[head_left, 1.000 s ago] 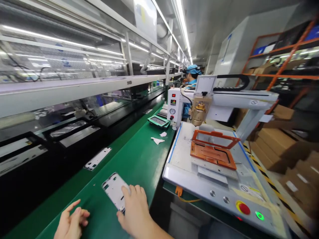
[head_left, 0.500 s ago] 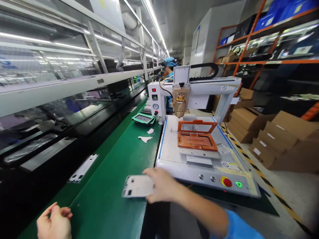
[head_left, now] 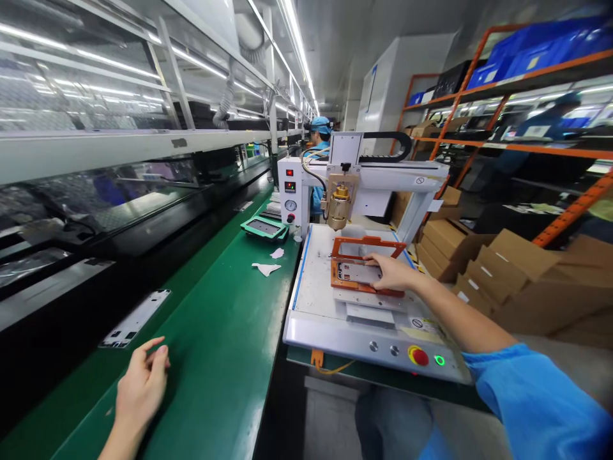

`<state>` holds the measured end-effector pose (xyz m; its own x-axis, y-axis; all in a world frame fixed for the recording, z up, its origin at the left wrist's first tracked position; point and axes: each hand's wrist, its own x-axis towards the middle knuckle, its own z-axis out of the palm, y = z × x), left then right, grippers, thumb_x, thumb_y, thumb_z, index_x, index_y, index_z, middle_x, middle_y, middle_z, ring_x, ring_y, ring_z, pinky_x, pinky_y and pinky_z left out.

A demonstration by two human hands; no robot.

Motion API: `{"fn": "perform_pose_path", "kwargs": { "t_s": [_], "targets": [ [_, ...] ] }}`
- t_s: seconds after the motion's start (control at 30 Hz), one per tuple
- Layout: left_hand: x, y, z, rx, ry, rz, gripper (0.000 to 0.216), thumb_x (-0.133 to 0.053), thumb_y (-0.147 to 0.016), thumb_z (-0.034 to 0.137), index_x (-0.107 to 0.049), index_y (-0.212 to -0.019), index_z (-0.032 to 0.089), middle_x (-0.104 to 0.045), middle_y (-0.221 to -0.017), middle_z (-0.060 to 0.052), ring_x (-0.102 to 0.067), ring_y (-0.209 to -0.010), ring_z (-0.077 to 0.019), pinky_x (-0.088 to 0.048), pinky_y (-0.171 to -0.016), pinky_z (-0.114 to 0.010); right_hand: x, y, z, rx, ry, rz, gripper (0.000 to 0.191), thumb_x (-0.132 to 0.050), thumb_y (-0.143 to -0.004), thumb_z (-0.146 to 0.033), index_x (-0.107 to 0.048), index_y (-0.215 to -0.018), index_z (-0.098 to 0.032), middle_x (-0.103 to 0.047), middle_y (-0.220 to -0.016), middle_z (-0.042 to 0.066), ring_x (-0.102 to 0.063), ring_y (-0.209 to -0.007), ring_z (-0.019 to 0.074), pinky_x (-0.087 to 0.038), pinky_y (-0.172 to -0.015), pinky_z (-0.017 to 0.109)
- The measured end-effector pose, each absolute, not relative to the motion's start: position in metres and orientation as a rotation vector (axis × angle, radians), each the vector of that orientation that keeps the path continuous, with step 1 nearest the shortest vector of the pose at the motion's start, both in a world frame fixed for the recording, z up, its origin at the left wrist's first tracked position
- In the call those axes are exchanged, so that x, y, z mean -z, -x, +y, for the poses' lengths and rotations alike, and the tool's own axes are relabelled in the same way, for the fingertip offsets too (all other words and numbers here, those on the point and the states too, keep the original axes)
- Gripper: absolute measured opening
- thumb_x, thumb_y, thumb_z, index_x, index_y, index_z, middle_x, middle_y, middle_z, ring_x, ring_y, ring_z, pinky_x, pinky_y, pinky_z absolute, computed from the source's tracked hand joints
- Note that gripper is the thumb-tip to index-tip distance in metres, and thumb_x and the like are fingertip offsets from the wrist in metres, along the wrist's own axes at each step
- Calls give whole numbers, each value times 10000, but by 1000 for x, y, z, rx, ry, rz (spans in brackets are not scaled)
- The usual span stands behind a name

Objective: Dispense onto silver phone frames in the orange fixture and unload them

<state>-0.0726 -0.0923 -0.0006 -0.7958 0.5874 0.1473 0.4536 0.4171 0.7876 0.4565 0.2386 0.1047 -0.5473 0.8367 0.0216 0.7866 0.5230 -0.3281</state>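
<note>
The right hand (head_left: 390,273) lies flat, fingers spread, on the white metal phone frame (head_left: 357,273) seated crosswise in the orange hinged fixture (head_left: 345,285), its grip unclenched, while the left hand (head_left: 141,386) rests far off, open

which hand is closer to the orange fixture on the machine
Right. The right hand rests on the white frame lying in the orange fixture. The left hand is far off, over the green belt.
</note>
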Motion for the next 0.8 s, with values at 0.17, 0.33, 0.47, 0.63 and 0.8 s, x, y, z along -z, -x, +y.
{"fn": "perform_pose_path", "kwargs": {
  "t_s": [0.17, 0.33, 0.47, 0.63, 0.8],
  "targets": [
    [2, 74, -95, -1359, -930, 2462, 578, -495, -789, 656, -578, -1175, 234, -645, -664, 25, -645, -591, -208, -528, -593, -326, -100, -453, 243, -465, 1342, -2616, 876, -776, -714, -367, -418, -1481, -141, -647, -1389, 173, -580, -1341, 302, -449, -1149, 460],
    [0, 73, -92, -1350, -970, 2475, 570, -478, -813, 634, -575, -1193, 221, -640, -652, 30, -632, -567, -204, -515, -564, -322, -106, -441, 231, -173, 1351, -2720, 829, -763, -770, -386, -430, -1499, -173, -691, -1307, 160, -628, -1252, 315, -503, -1053, 480],
    [3, 76, -93, -1346, -956, 2469, 587, -482, -830, 641, -573, -1218, 210, -646, -665, 28, -635, -564, -195, -527, -582, -322, -131, -420, 221, 297, 1074, -2612, 562, -657, -870, -346, -564, -1405, -203, -687, -1292, 133, -638, -1181, 292, -489, -1040, 472],
    [2, 75, -95, -1402, -969, 2419, 588, -500, -845, 638, -559, -1240, 207, -625, -668, 35, -614, -573, -183, -515, -567, -307, -140, -413, 216, 372, 1345, -2278, 383, -505, -953, -289, -666, -1271, -148, -740, -1191, 141, -665, -1089, 304, -506, -961, 478],
    [-2, 74, -96, -1395, -953, 2400, 590, -517, -824, 642, -573, -1219, 207, -618, -661, 29, -601, -563, -182, -508, -545, -300, -83, -461, 169, 265, 1232, -2422, 359, -443, -999, -327, -735, -1151, -184, -764, -1155, 99, -692, -1046, 261, -538, -933, 442]
  ]
}}
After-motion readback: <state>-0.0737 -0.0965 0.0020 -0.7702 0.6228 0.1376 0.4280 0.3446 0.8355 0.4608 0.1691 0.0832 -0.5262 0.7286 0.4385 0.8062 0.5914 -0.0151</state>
